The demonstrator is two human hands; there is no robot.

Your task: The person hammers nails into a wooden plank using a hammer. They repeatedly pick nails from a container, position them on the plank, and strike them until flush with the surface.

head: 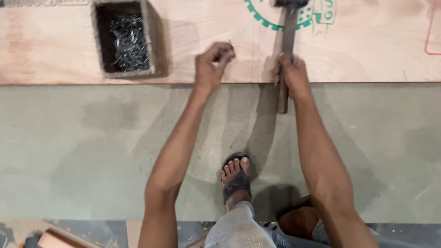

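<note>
On the plywood sheet [69, 55], left hand [210, 66] pinches a nail [230, 44] upright. Right hand [292, 76], at 3 o'clock of it, wraps the hammer [286, 36] handle. Box of nails [127, 39] at 9 o'clock.

Both bare forearms run up from the lower edge of the frame toward its upper middle, spreading slightly apart at the elbows. The left hand [210, 66] sits left of centre, wrist bent a little, thumb and forefinger pinched together at their tips with the other fingers curled under. The right hand [291, 76], just right of centre, is closed in a fist-like grip, knuckles up.
</note>
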